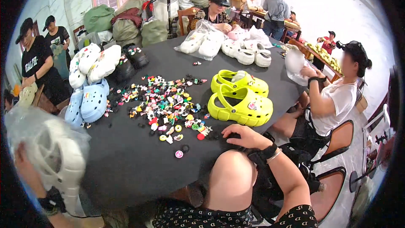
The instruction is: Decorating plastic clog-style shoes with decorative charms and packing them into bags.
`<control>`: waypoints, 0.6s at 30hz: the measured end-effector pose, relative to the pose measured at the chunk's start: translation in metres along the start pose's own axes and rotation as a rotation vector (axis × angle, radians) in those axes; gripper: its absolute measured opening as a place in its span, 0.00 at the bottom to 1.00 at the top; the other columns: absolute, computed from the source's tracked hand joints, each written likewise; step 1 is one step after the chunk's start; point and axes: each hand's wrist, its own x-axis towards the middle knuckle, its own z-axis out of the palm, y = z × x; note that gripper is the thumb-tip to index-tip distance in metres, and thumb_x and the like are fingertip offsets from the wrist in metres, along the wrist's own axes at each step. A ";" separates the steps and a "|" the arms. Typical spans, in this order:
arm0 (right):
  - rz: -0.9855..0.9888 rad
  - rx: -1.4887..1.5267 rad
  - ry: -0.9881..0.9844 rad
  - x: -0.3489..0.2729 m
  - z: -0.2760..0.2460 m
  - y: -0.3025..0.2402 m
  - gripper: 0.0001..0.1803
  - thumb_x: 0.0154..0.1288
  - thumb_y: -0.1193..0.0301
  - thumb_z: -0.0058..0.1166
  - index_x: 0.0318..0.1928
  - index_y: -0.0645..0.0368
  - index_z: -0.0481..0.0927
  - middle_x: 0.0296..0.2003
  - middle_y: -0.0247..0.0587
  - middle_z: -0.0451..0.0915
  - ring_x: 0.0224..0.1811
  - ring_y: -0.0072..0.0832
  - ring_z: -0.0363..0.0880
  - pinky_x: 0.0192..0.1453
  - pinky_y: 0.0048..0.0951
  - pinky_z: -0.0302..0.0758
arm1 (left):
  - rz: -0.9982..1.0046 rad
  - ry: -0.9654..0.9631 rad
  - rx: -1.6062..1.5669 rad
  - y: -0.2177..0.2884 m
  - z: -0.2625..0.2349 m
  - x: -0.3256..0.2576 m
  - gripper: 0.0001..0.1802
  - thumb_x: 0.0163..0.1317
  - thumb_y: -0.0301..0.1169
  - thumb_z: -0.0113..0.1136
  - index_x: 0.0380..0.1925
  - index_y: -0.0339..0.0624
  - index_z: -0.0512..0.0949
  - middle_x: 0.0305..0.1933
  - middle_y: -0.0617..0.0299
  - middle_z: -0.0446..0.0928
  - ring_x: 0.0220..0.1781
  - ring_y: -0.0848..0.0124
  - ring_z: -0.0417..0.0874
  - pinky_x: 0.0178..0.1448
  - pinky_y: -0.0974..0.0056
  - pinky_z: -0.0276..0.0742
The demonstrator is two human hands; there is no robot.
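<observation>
At the left edge my left hand (24, 164) grips a clear plastic bag (25, 120) with white clogs (69, 156) in it; motion blurs them, and the bag partly hides the fingers. My right hand (247, 137) rests at the table's near edge, fingers apart and bent downward, holding nothing I can see. Just beyond it stands a pair of lime-yellow clogs (242, 112) with charms on them. Many small colourful shoe charms (162, 101) lie scattered across the middle of the dark table (130, 160). A round pink charm (179, 154) lies near the front.
Light blue clogs (93, 101), white clogs (103, 63) and black clogs (137, 57) stand at the left. Bagged white clogs (206, 42) lie at the far side, where a person sits. Another person (333, 97) works at the right. Stuffed sacks (99, 19) line the back wall.
</observation>
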 end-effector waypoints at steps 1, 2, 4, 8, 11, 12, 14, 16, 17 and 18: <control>-0.027 -0.012 0.001 0.002 -0.002 0.002 0.12 0.62 0.70 0.61 0.45 0.60 0.80 0.46 0.43 0.81 0.51 0.38 0.79 0.58 0.36 0.74 | -0.048 -0.077 -0.069 0.016 0.019 -0.005 0.19 0.73 0.35 0.49 0.56 0.34 0.76 0.57 0.51 0.78 0.61 0.64 0.75 0.70 0.62 0.64; -0.029 -0.015 0.006 0.006 -0.005 0.000 0.12 0.62 0.70 0.61 0.45 0.60 0.80 0.46 0.43 0.81 0.51 0.38 0.79 0.58 0.36 0.74 | -0.062 -0.151 -0.181 0.031 0.041 -0.019 0.18 0.72 0.33 0.49 0.55 0.34 0.76 0.55 0.53 0.79 0.59 0.65 0.76 0.68 0.62 0.65; 0.087 -0.119 -0.154 0.020 -0.014 -0.024 0.13 0.62 0.68 0.60 0.45 0.60 0.80 0.43 0.44 0.82 0.47 0.39 0.81 0.54 0.36 0.76 | -0.056 -0.293 -0.437 0.061 0.076 -0.059 0.14 0.70 0.30 0.52 0.50 0.33 0.78 0.51 0.55 0.81 0.55 0.66 0.79 0.65 0.63 0.69; -0.061 -0.131 -0.084 0.062 -0.018 -0.062 0.12 0.61 0.68 0.60 0.43 0.61 0.80 0.38 0.46 0.83 0.42 0.40 0.82 0.48 0.36 0.77 | 0.489 -0.398 -0.486 0.181 0.113 -0.120 0.03 0.57 0.20 0.57 0.26 0.34 0.79 0.31 0.45 0.79 0.40 0.48 0.80 0.56 0.53 0.73; -0.200 -0.099 -0.063 0.095 -0.014 -0.109 0.12 0.63 0.70 0.60 0.45 0.61 0.80 0.40 0.43 0.83 0.42 0.37 0.83 0.47 0.33 0.78 | 0.477 -0.490 -0.453 0.201 0.110 -0.132 0.03 0.57 0.23 0.60 0.30 0.34 0.80 0.38 0.44 0.80 0.44 0.47 0.81 0.61 0.49 0.71; -0.254 -0.124 -0.052 0.105 -0.012 -0.125 0.11 0.62 0.72 0.60 0.44 0.62 0.80 0.38 0.43 0.83 0.40 0.37 0.83 0.44 0.34 0.78 | 0.524 -0.502 -0.436 0.204 0.107 -0.129 0.05 0.57 0.24 0.61 0.34 0.35 0.80 0.41 0.44 0.81 0.46 0.47 0.81 0.63 0.47 0.70; -0.367 -0.063 -0.059 0.122 -0.003 -0.143 0.10 0.62 0.73 0.59 0.43 0.63 0.80 0.35 0.43 0.83 0.37 0.36 0.83 0.41 0.35 0.78 | 0.471 -0.586 -0.487 0.211 0.098 -0.120 0.15 0.60 0.33 0.63 0.44 0.37 0.80 0.46 0.45 0.81 0.50 0.48 0.81 0.66 0.46 0.67; -0.376 -0.161 -0.113 0.136 0.008 -0.163 0.09 0.61 0.74 0.58 0.41 0.64 0.79 0.34 0.44 0.83 0.36 0.37 0.83 0.40 0.36 0.78 | 0.483 -0.606 -0.421 0.215 0.089 -0.114 0.24 0.62 0.44 0.63 0.52 0.38 0.78 0.51 0.47 0.80 0.56 0.49 0.79 0.67 0.46 0.65; -0.369 -0.198 -0.161 0.145 0.016 -0.164 0.08 0.61 0.74 0.57 0.40 0.64 0.79 0.33 0.45 0.82 0.36 0.38 0.83 0.40 0.36 0.78 | 0.490 -0.617 -0.386 0.207 0.083 -0.113 0.30 0.63 0.49 0.60 0.56 0.37 0.75 0.56 0.48 0.78 0.60 0.50 0.77 0.68 0.47 0.64; -0.361 -0.238 -0.207 0.153 0.026 -0.166 0.08 0.60 0.74 0.56 0.40 0.64 0.79 0.32 0.46 0.82 0.36 0.38 0.83 0.40 0.37 0.78 | 0.470 -0.617 -0.347 0.198 0.076 -0.113 0.30 0.63 0.49 0.60 0.56 0.37 0.75 0.56 0.48 0.78 0.60 0.50 0.77 0.68 0.47 0.64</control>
